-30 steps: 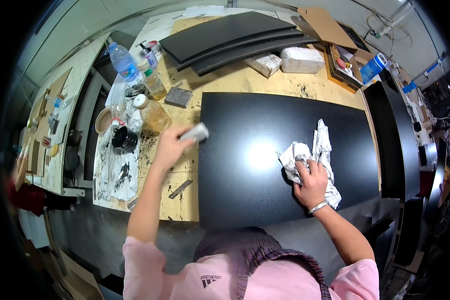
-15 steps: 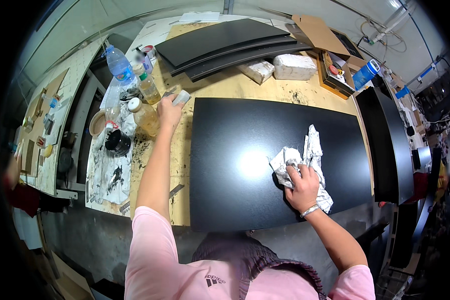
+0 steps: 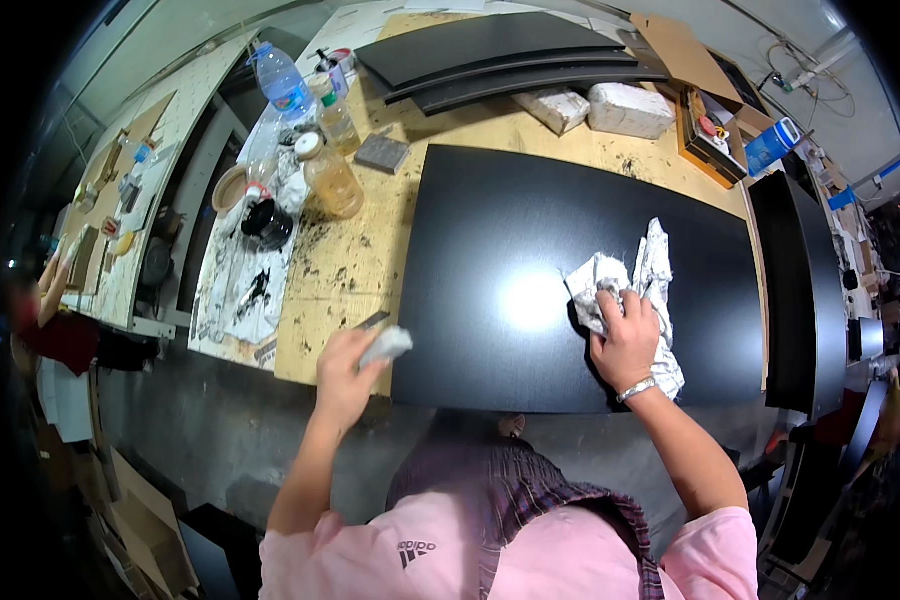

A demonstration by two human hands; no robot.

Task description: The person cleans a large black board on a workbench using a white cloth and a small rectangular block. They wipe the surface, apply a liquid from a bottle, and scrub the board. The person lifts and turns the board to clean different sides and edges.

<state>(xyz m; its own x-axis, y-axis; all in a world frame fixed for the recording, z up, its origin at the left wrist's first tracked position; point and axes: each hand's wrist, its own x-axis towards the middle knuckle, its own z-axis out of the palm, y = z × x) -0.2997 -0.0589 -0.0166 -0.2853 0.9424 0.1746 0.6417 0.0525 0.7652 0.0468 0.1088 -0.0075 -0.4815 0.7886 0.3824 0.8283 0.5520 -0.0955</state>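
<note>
A glossy black panel [image 3: 490,230] lies flat across the table in front of me. My right hand [image 3: 627,338] presses down on its right half, with the fingers curled into a crumpled, black-stained white rag [image 3: 654,262]. Just off the panel's near left edge is my left hand [image 3: 350,366], raised and slightly blurred. Between its thumb and fingers it pinches a small whitish pad [image 3: 388,345], whose exact kind I cannot make out. A dark grey block [image 3: 382,153] rests on the wood beyond the panel's far left corner.
A capped bottle of amber liquid [image 3: 331,182] and a black-coated jar [image 3: 267,224] stand left. Behind them is a large clear bottle [image 3: 283,85]. Stacked dark panels [image 3: 490,50], wrapped white blocks [image 3: 630,110] and an open box [image 3: 708,140] line the back. Someone works far left.
My left hand has come back toward me from beside the bottles, bringing the whitish pad and uncovering the grey block. The right hand remains on the rag; the whole view has shifted a little.
</note>
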